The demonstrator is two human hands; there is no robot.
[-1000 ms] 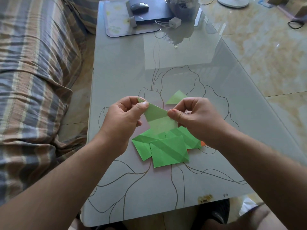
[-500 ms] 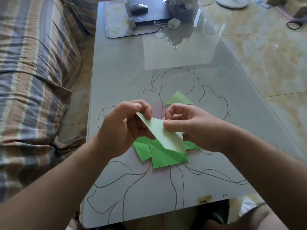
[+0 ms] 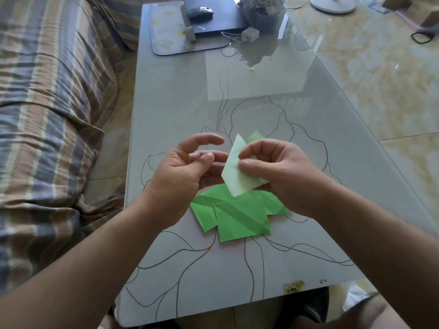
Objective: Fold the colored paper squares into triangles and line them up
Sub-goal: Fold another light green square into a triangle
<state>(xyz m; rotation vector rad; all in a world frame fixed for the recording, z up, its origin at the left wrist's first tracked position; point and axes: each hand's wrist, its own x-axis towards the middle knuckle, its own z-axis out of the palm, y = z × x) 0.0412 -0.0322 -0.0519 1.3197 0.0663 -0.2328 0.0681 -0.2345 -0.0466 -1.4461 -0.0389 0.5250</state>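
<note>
Here right hand (image 3: 280, 176) pinches one pale paper (image 3: 237, 176).

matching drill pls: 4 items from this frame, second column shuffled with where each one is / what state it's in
Items
1. pale green folded paper
2. bright green paper squares
3. left hand
4. computer mouse

Place or state
A. on a dark flat device at the table's far end
B. fingers loosely spread, holding nothing
C. pinched in the right hand, above the table
D. lying overlapped on the glass table

Pairs: 1-C, 2-D, 3-B, 4-A
</note>
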